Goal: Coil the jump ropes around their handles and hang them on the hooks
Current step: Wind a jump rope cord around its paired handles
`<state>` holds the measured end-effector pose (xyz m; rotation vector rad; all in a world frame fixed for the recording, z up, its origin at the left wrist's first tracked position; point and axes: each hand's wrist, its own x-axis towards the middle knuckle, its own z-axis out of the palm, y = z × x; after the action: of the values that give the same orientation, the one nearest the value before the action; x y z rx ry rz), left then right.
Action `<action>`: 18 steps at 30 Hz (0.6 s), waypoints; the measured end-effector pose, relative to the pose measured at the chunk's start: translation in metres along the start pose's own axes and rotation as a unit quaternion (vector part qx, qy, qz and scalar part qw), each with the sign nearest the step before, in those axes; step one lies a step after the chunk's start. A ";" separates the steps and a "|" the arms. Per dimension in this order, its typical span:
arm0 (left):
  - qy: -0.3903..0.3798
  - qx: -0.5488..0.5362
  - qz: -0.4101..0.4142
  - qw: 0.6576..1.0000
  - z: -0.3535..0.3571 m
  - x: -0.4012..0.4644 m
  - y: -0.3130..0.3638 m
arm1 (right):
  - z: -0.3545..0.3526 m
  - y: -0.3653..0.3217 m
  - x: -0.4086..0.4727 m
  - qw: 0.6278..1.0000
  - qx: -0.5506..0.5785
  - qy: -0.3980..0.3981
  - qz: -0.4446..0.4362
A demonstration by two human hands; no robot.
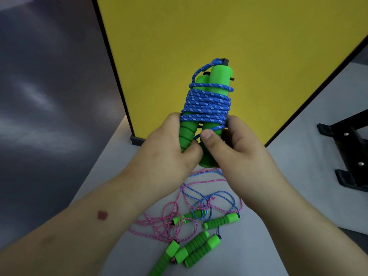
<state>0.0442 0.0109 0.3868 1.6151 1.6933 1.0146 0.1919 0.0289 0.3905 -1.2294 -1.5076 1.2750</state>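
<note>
I hold a pair of green foam handles [216, 78] upright in front of me, with blue rope [207, 104] wound tightly around their middle. My left hand [169, 144] grips the lower part of the left handle. My right hand [235, 142] grips the right handle, its thumb pressed on the lowest turn of rope. Below, on the grey table [111, 168], lie loose pink rope [159, 224] and blue rope [223, 200] tangled together, with several more green handles [199, 250] near the front edge.
A yellow board [219, 30] in a black frame stands upright right behind the handles. A black metal stand [350, 154] sits on the table at the right. To the left the table ends at a dark floor.
</note>
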 end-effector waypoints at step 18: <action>-0.118 -0.368 -0.090 0.918 0.004 0.006 -0.010 | -0.013 0.005 0.005 0.942 0.296 -0.106 0.117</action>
<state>0.0417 0.0175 0.3764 1.0135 1.0743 1.1256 0.2040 0.0371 0.3876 -0.9038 -1.0063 1.8963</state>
